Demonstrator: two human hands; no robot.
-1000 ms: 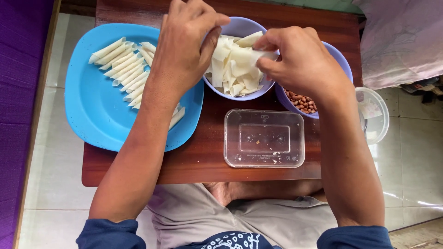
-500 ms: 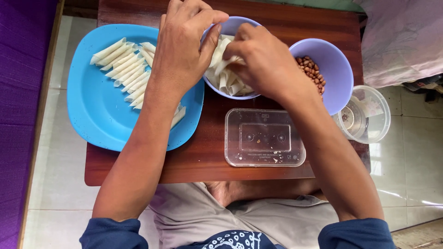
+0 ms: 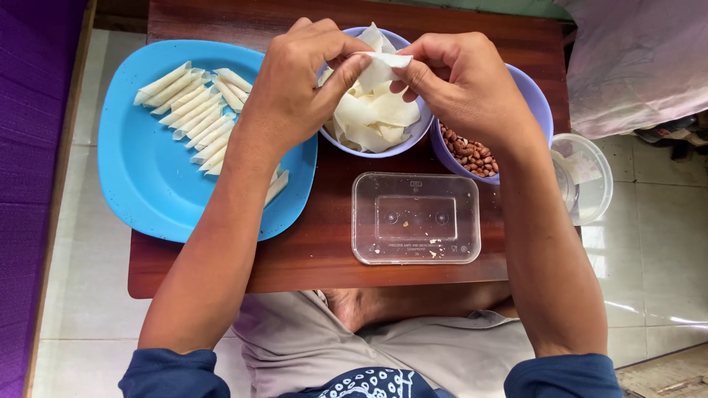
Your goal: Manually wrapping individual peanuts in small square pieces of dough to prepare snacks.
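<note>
My left hand [image 3: 291, 92] and my right hand [image 3: 464, 81] both pinch one thin white pastry sheet [image 3: 380, 68] above a lilac bowl [image 3: 413, 136] full of loose white sheets [image 3: 372, 118]. A second lilac bowl [image 3: 538, 110] with peanuts [image 3: 472, 156] sits partly under my right hand. On the left, a blue plate [image 3: 155, 184] carries several rolled white pastry sticks [image 3: 195, 110] in a row.
An empty clear rectangular plastic container [image 3: 417, 219] lies on the dark wooden table [image 3: 324, 250] near its front edge. A round clear tub [image 3: 590, 180] stands at the right edge. White floor tiles surround the table; a purple cloth [image 3: 29, 147] is on the left.
My right hand dipped into the bowl of sheets, then lifted back out. Both hands now hold a single sheet raised above the bowl.
</note>
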